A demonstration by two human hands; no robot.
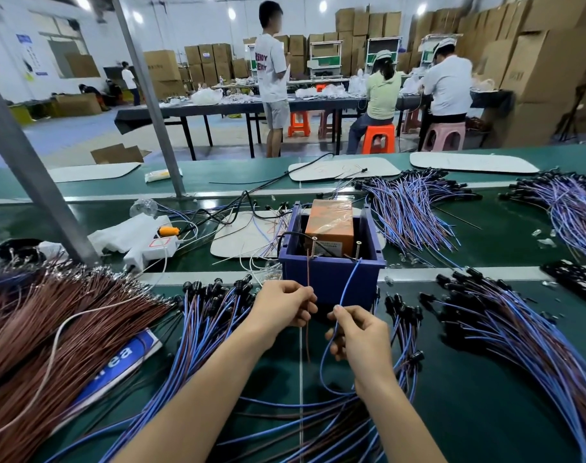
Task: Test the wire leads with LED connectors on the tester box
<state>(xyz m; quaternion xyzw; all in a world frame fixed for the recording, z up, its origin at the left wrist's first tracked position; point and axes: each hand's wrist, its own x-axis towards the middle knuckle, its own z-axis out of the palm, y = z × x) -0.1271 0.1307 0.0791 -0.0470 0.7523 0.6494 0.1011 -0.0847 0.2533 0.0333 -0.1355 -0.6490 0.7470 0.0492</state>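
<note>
Left hand (281, 304): pinches the brown lead (308, 272), tip up at the tester box (328, 279), centre frame.
Right hand (358, 332): pinches the blue lead (347, 284) likewise.
Progress: one pair on test; bundles (505, 332) heaped around, likely many left.

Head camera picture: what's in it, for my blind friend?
The left hand pinches a brown wire and the right hand a blue wire, both reaching into a blue tester box. Around it lie wire bundles.
</note>
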